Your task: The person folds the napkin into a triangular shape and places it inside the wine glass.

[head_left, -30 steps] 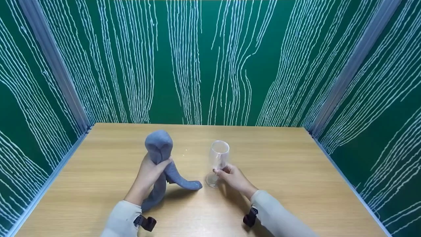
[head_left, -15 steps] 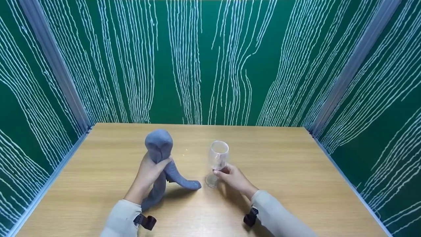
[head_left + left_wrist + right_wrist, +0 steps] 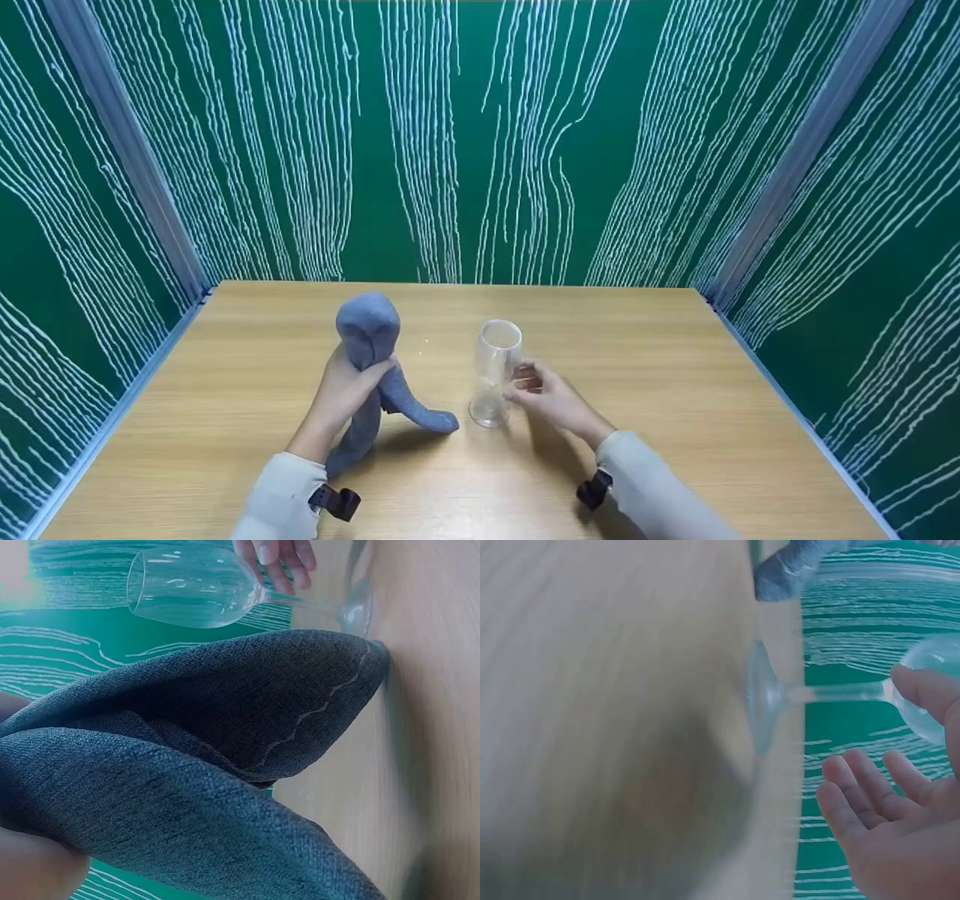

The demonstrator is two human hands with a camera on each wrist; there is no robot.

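A grey-blue cloth (image 3: 367, 330) is bunched in my left hand (image 3: 339, 397), which grips it at mid-height. Its top bulges above the thumb, and its loose ends hang down to the table. To the right stands a clear stemmed glass (image 3: 497, 356), upright on its round foot (image 3: 762, 701). My right hand (image 3: 553, 401) is beside the glass, its fingers loose and spread. In the right wrist view the thumb (image 3: 930, 694) overlaps the lower bowl; whether it touches I cannot tell. One cloth end reaches close to the glass's foot. Most left fingers are hidden behind the cloth.
The wooden table (image 3: 637, 345) ends at a green wall (image 3: 540, 150) with white wavy lines at the back and both sides. Grey posts (image 3: 780, 187) stand at the back corners. Tiny pale specks lie on the table between cloth and glass.
My right hand has let go of the glass's stem and moved a little right, its fingers loosening. The glass stays standing. My left hand and the cloth have shifted only slightly.
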